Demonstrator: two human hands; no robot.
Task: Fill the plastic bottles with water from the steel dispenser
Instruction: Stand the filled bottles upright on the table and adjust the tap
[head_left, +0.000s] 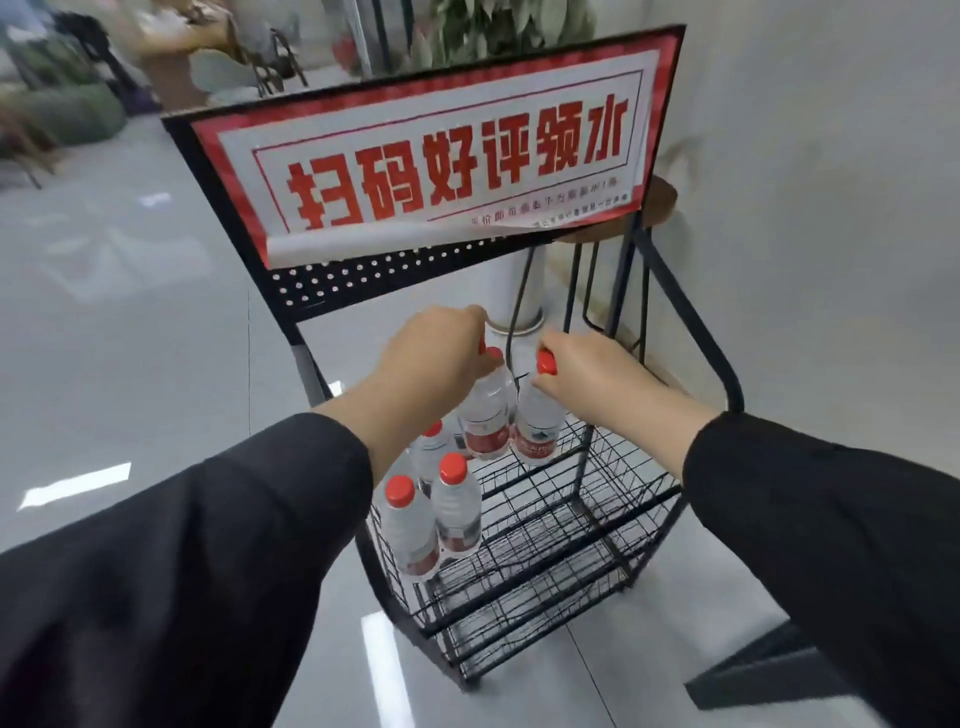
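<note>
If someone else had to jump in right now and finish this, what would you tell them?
Left hand: grip closed around the necks of bottles, one clear bottle with a red label hanging below it.
Right hand: grip closed on the top of another red-capped bottle.
Both held bottles are over the top shelf of the black wire rack.
Three more capped bottles stand at the rack's left side.
Done: bottles are in hand at the rack.
Left: no steel dispenser is in view, so filling cannot be confirmed from here; every visible bottle has its cap on.
</note>
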